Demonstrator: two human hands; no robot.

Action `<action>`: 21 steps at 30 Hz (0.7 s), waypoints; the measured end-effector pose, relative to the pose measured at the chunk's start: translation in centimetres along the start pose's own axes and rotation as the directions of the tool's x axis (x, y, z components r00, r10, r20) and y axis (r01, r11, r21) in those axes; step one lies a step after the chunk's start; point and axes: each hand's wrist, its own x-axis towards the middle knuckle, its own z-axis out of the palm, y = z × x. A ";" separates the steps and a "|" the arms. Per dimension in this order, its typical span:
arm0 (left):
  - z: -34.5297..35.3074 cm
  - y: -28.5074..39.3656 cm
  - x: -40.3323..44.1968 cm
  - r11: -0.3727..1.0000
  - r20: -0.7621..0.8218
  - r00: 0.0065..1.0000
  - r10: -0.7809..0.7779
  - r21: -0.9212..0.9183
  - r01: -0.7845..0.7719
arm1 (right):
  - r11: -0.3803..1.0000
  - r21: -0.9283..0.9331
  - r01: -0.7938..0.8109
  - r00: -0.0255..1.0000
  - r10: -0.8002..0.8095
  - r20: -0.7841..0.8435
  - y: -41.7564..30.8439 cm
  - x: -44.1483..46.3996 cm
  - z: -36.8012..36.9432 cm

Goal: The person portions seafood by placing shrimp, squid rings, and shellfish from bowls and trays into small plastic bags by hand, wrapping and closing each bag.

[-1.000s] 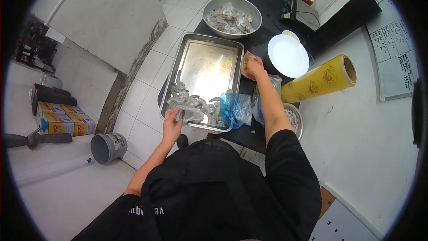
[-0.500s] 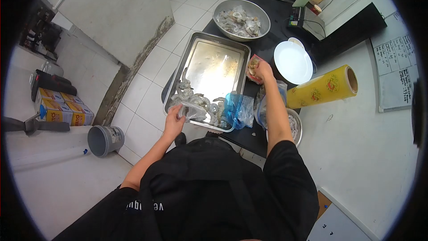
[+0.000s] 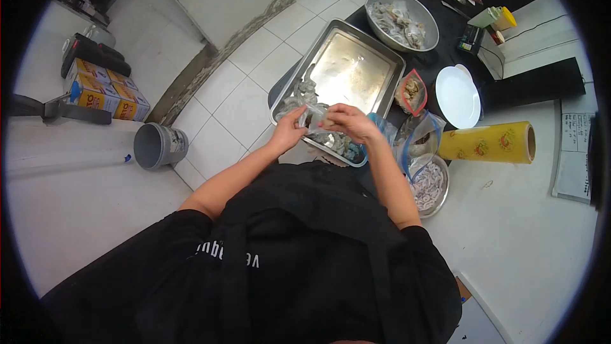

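Observation:
My left hand [image 3: 291, 131] pinches the edge of a small clear plastic bag [image 3: 314, 119] above the near end of a metal tray [image 3: 356, 57]. At the bag's mouth, my right hand [image 3: 350, 121] has its fingers drawn together; what they hold is too small to make out. Grey raw shrimp [image 3: 307, 92] lie along the near left side of the tray, partly hidden by my hands. To the right of the tray stands an open red-edged bag [image 3: 412, 94] with brownish pieces inside. A blue-edged zip bag [image 3: 423, 143] is close to my right forearm.
A large metal bowl [image 3: 435, 29] of seafood and plastic stands beyond the tray. On the right are a white plate [image 3: 458, 96], a yellow roll of film [image 3: 490, 142] and a bowl of pale rings [image 3: 429, 188]. A grey bucket [image 3: 159, 147] is at left.
My right hand has left the red-edged bag and come to the clear bag in my left hand. The view has shifted, so the surroundings appear further right.

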 end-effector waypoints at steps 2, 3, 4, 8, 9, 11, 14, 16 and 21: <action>0.0 -0.8 -0.2 0.998 -0.010 1.000 0.021 -0.052 -0.022 | 0.984 -0.178 0.022 0.998 -0.031 -0.049 3.7 3.6 0.2; -0.2 -0.9 -0.3 0.999 -0.024 0.999 0.027 -0.027 -0.027 | 0.934 -0.355 0.034 0.993 -0.071 -0.091 4.7 4.7 0.1; -0.3 -0.8 -0.3 0.999 -0.038 0.999 0.034 -0.001 -0.034 | 0.935 -0.354 0.034 0.992 -0.073 -0.099 4.9 5.0 0.2; -0.7 0.3 -1.3 0.989 -0.037 0.999 0.031 0.148 -0.025 | 0.571 -0.821 -0.007 0.986 -0.133 -0.100 3.1 4.3 1.4; -0.8 0.1 -1.4 0.988 -0.037 0.999 0.030 0.149 -0.024 | 0.541 -0.840 -0.044 0.991 -0.079 -0.103 2.7 3.9 1.5; -0.8 0.2 -1.4 0.988 -0.035 0.999 0.032 0.149 -0.026 | 0.507 -0.858 -0.082 0.993 -0.028 -0.112 1.4 2.8 2.4; -0.9 1.3 -1.4 0.999 -0.086 0.995 0.045 0.003 -0.045 | 0.458 -0.883 -0.106 0.988 -0.054 -0.147 -1.0 -0.1 5.1; -1.3 2.6 -1.3 0.986 -0.144 0.978 0.149 0.098 -0.135 | 0.438 -0.894 -0.091 0.986 -0.089 -0.144 -2.4 -1.4 6.2; -1.1 2.4 -0.8 0.984 -0.134 0.980 0.145 0.123 -0.129 | 0.753 -0.654 0.068 0.971 -0.201 -0.131 0.0 -0.9 3.1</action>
